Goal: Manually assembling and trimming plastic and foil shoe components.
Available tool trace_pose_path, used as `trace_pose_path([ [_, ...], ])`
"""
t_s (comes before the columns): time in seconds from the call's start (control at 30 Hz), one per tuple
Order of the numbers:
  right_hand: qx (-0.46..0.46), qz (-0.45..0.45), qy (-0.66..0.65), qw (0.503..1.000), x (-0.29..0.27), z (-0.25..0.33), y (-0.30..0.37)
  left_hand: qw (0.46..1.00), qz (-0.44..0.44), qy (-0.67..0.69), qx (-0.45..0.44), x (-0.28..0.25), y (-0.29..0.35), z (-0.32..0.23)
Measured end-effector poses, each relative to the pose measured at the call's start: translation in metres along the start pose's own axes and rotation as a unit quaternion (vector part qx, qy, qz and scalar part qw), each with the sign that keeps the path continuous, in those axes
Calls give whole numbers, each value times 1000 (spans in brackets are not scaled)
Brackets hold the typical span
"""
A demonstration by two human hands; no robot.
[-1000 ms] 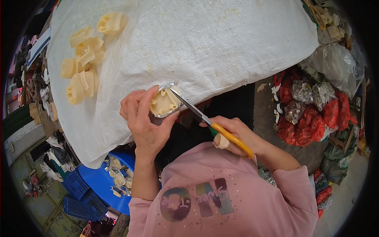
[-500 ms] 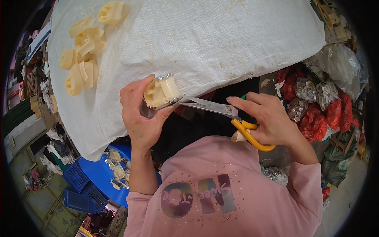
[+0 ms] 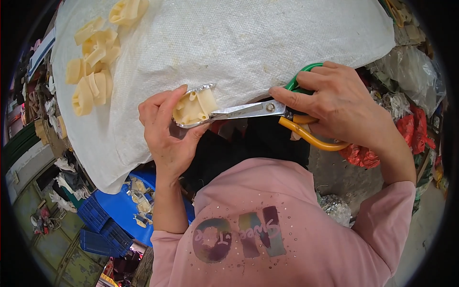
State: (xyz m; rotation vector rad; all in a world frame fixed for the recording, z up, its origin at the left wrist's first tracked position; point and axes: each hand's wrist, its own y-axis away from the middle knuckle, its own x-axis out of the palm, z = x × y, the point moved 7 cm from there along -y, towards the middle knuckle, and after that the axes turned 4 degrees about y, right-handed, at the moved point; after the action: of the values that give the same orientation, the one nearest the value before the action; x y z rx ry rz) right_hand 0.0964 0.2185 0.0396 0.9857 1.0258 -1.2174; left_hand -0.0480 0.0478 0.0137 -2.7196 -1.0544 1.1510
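Note:
My left hand grips a small cream plastic piece with a silvery foil rim in front of a big white woven sack. My right hand holds scissors with one green and one orange handle loop. The metal blades reach left and meet the foil edge of the piece. Both hands hover over the sack's near edge, above my pink sleeves.
Several cream plastic pieces lie on the sack at the upper left. A blue basin with foil scraps and blue crates sit below left. Red bags and clear plastic bags pile up at the right.
My right hand has swung up and rightward, bringing the scissors from a slant to nearly level. My left hand turned the piece so the blades now meet its foil rim.

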Motion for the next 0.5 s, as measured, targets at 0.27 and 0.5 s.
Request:
trace_pose_path([
  [0.27,-22,18,38,999,0,-2,-1,1000,5,-8,4,1,0,-1],
  [0.5,-47,-26,64,996,1,-3,0,1000,8,-1,0,1,1,-1],
])
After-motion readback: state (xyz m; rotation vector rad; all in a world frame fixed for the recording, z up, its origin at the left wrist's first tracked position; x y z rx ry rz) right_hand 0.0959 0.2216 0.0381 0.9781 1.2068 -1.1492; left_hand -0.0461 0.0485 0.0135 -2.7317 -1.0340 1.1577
